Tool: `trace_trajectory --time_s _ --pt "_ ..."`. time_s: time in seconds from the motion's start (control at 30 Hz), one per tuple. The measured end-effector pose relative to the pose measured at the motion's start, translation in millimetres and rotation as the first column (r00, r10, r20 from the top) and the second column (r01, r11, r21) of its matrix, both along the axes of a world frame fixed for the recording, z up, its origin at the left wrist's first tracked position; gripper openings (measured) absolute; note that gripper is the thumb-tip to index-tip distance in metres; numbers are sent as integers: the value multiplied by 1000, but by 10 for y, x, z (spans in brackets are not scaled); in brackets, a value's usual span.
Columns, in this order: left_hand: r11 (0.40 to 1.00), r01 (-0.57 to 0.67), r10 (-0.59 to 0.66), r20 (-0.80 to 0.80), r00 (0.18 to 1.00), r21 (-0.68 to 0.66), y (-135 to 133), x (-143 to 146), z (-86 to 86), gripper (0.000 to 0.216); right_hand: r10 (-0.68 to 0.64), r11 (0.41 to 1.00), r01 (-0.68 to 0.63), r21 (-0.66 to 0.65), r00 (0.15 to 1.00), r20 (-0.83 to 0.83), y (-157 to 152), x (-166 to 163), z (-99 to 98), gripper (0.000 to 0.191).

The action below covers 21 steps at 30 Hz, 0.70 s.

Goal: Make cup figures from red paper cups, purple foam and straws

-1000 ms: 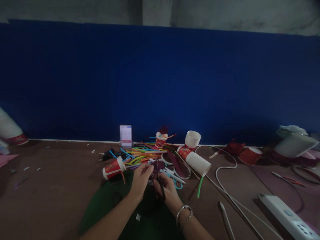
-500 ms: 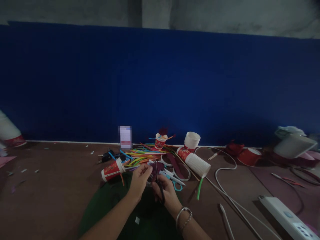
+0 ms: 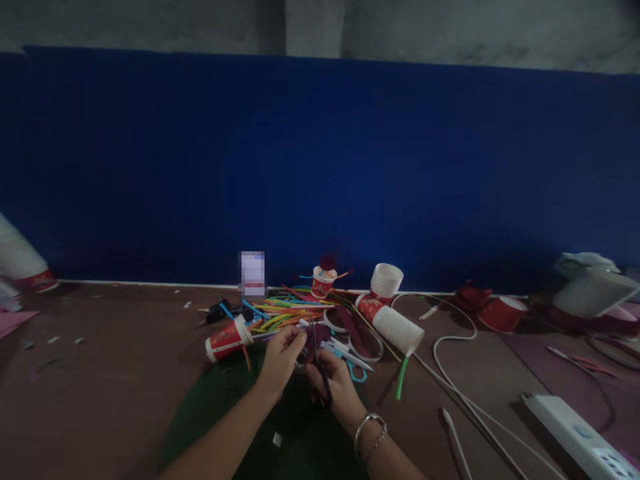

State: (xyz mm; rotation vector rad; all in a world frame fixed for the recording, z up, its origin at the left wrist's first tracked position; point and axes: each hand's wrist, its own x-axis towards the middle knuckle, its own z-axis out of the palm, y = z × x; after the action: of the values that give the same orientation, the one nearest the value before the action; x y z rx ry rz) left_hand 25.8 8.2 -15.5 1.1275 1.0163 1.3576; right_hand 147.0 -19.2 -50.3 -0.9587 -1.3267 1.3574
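My right hand [image 3: 336, 381] is closed on a pair of dark-handled scissors [image 3: 326, 387], whose thin blades point up and away from me. To its left, my left hand [image 3: 285, 355] has thumb and fingers pinched together near the blades; what sits between the fingertips is too small and dark to make out. Just behind both hands lies a dark maroon piece [image 3: 314, 335], partly covered by the blades. Beneath the hands is a dark green round surface [image 3: 220, 413] with a small white scrap [image 3: 277, 439] on it.
Colourful thin sticks [image 3: 285, 310] lie piled behind my hands. Around them are a tipped red paper cup [image 3: 227, 339], an upright cup [image 3: 323, 283], a stack of cups [image 3: 395, 327] and light-blue-handled scissors [image 3: 358, 371]. A white cable [image 3: 453, 387] and power strip [image 3: 575, 433] lie to the right.
The whole view has shifted slightly, with things appearing a little further right. Both hands keep nearly the same pose, scissors still in the right hand.
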Motion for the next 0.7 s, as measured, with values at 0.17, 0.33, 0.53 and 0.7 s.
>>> trace_trajectory --time_s 0.17,0.33,0.53,0.7 --pt "999 -25 26 2 1000 -48 -13 5 37 24 2 1000 -2 -30 1000 19 -9 2 -2 34" --pt "997 -45 46 19 999 -64 -16 9 17 24 -4 999 5 -49 999 32 -19 -9 18 35" --pt "999 33 -34 -31 999 -16 58 -56 -41 22 5 997 -3 -75 1000 16 -25 -10 60 40" --pt "999 42 -43 -86 995 -18 94 -99 -20 20 14 995 -9 -102 999 45 -7 1 47 38"
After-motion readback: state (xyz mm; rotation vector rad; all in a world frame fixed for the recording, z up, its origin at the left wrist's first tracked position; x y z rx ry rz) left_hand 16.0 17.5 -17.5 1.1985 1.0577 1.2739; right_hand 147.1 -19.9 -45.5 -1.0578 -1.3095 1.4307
